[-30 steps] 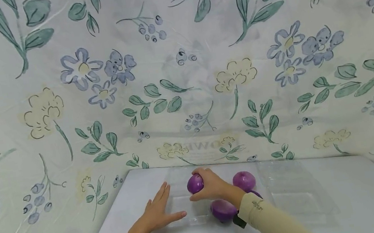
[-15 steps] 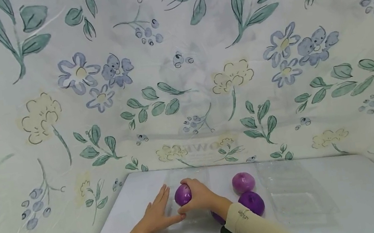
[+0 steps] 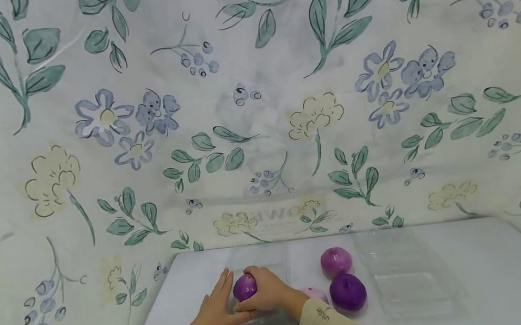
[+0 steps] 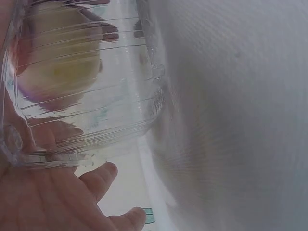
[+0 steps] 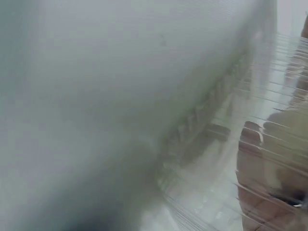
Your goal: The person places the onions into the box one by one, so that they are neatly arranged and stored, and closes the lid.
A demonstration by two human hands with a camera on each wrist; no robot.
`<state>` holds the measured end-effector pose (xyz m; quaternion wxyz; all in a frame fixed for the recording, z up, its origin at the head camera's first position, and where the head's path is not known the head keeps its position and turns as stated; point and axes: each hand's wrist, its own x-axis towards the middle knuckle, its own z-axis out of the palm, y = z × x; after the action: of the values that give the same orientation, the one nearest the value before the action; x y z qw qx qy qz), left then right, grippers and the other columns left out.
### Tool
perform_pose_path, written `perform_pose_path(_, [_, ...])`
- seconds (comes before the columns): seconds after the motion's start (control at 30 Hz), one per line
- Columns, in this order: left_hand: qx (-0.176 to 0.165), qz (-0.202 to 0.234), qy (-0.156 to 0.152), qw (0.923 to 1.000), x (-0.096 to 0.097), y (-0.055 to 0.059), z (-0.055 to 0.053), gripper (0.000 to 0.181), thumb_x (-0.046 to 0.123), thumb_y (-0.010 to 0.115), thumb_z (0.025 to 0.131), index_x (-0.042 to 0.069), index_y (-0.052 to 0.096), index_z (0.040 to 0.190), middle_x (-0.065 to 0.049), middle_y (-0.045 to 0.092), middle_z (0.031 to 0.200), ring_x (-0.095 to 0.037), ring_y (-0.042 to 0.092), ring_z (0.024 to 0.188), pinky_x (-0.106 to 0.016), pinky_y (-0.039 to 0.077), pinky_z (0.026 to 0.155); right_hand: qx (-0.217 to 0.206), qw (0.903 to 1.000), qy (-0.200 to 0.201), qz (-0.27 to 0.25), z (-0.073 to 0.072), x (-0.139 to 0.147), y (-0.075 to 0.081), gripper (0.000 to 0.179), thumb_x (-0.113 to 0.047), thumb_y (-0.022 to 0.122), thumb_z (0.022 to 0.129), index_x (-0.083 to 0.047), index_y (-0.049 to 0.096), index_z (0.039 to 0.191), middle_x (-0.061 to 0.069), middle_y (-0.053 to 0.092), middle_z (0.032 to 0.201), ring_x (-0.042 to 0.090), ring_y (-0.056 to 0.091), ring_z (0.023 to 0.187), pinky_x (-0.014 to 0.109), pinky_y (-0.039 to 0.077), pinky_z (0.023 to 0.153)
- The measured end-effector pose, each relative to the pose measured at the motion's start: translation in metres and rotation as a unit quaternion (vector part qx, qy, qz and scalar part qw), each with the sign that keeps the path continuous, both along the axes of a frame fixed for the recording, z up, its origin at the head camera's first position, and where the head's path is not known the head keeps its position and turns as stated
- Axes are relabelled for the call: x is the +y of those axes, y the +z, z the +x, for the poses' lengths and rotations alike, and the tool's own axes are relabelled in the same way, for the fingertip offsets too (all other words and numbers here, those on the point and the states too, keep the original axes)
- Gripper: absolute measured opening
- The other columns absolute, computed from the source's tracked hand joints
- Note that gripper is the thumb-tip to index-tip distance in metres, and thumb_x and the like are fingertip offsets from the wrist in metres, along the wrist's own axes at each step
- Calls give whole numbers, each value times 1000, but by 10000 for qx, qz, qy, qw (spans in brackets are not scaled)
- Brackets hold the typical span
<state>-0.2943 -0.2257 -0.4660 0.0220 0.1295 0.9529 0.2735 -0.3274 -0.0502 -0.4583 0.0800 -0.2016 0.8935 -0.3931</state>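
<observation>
In the head view my right hand grips a purple onion at the left clear plastic container. Fingers curl over its far side and the thumb lies on the near side. My left hand stands at the container's left side with straight fingers, its thumb reaching near the right thumb. The left wrist view shows the pale base of the onion through the ribbed clear wall, with the left hand against the container. Through the plastic in the right wrist view, fingers hold the onion.
Right of the hands sit a pinkish-purple onion, a dark purple onion and another onion partly behind the right forearm. A second clear container lies further right on the white table. A floral sheet hangs behind.
My right hand has moved left and nearer with the onion, over the left container and close to my left hand. The dark purple onion has come out from behind the right arm.
</observation>
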Motion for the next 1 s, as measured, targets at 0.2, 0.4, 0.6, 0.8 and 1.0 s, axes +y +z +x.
perform_pose_path(0.2, [10,-37,41,10000,1,-2,0,114,54,78,75,-2,21,155,-22,12,164,-50,26,145,-80,14,106,-102,9999,4,-123,1,-2,-7,81,-41,84,75,-8,48,139,14,57,120,27,61,107,47,55,91])
perform_pose_path(0.4, [-58,-41,49,10000,0,-2,-1,114,54,79,75,-3,21,155,-22,11,164,-48,22,147,-81,15,106,-132,9999,61,-62,2,-5,-9,77,-40,81,74,-10,49,138,14,58,115,26,61,102,45,56,88])
perform_pose_path(0.6, [-108,38,30,9999,0,-2,-1,115,54,79,75,-3,20,155,-22,10,165,-46,19,149,-80,13,107,-198,9997,38,-142,3,-6,-9,78,-40,80,73,-12,49,139,13,58,116,24,60,101,46,56,87])
perform_pose_path(0.8, [-103,18,43,9999,1,-1,-1,115,54,79,74,-3,20,155,-23,10,165,-48,22,147,-81,15,106,-333,9993,84,-143,3,-6,-9,79,-40,80,75,-12,48,141,13,59,121,24,59,105,46,55,89])
perform_pose_path(1.0, [-14,52,-47,10000,0,-1,0,114,52,79,75,-4,20,155,-23,10,164,-49,25,146,-81,15,106,-426,9990,90,-137,1,-7,-10,78,-40,80,76,-13,48,141,12,59,127,26,58,111,47,53,93])
